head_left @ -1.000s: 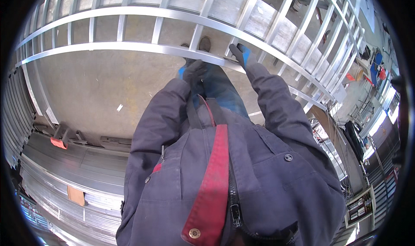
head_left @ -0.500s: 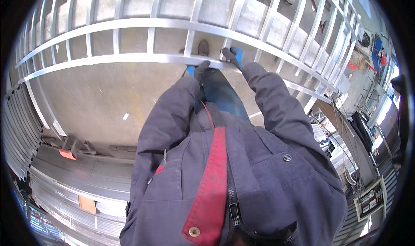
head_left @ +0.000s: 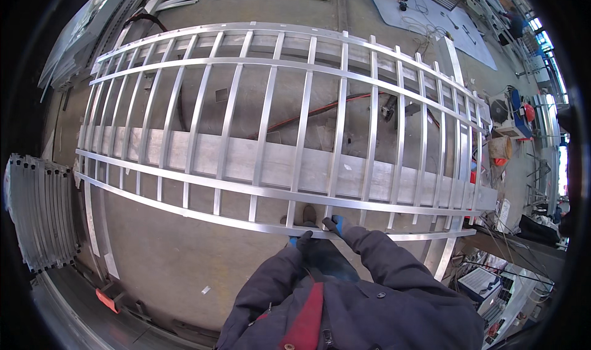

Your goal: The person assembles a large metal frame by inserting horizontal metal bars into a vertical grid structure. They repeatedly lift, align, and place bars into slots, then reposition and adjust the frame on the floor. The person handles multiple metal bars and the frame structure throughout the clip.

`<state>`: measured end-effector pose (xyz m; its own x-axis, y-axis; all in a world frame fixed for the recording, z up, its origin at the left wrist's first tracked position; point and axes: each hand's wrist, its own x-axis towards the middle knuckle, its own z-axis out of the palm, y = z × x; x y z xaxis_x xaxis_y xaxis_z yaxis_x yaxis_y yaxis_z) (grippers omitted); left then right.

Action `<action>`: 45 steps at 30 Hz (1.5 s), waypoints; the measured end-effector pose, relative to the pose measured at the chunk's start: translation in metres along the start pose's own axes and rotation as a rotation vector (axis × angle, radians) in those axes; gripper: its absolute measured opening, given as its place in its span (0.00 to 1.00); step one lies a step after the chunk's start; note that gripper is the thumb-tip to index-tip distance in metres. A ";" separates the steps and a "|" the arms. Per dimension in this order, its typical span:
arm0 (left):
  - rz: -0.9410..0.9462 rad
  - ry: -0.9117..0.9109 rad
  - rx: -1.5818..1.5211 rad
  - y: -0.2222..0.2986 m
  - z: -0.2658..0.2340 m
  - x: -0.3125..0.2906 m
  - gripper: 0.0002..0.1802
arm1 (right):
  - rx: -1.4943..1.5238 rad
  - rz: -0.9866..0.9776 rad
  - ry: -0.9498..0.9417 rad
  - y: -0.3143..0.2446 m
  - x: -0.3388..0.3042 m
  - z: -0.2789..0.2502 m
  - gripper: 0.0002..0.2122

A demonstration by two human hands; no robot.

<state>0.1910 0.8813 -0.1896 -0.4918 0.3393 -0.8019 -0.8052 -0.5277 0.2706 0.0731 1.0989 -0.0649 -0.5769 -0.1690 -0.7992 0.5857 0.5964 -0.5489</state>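
Note:
A long silver metal railing panel (head_left: pixel 280 193), with several upright bars between its long rails, lies across in front of me. Both my hands wear dark gloves with blue on them. At the panel's near rail, my left hand (head_left: pixel 301 240) is closed round the edge. Just to its right, my right hand (head_left: pixel 334 224) grips the panel where a bar comes down to the same rail. Part of the fingers on each hand is hidden by the gloves' backs and the metal. My shoe (head_left: pixel 309 214) shows between the bars.
Under the panel runs a wide flat metal beam (head_left: pixel 237 159). A ribbed stack of metal pieces (head_left: pixel 43 211) stands at the left, and an orange-ended bracket (head_left: pixel 108 300) lies lower left. A red-and-black hose (head_left: pixel 289 121) crosses the floor beneath. At the far right is a pale sheet (head_left: pixel 425 19) with cables.
My view has tilted up, so the whole panel and the floor beyond it now show. Both hands remain at the near rail, with little visible change in their hold.

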 end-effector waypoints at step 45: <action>-0.034 0.083 -0.024 0.042 0.067 -0.046 0.33 | -0.045 0.016 -0.048 0.000 0.012 -0.010 0.29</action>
<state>0.1572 0.8956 -0.1055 -0.4347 0.2922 -0.8519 -0.8121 -0.5361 0.2305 0.0601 1.1048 -0.0718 -0.5391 -0.1964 -0.8190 0.5677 0.6337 -0.5256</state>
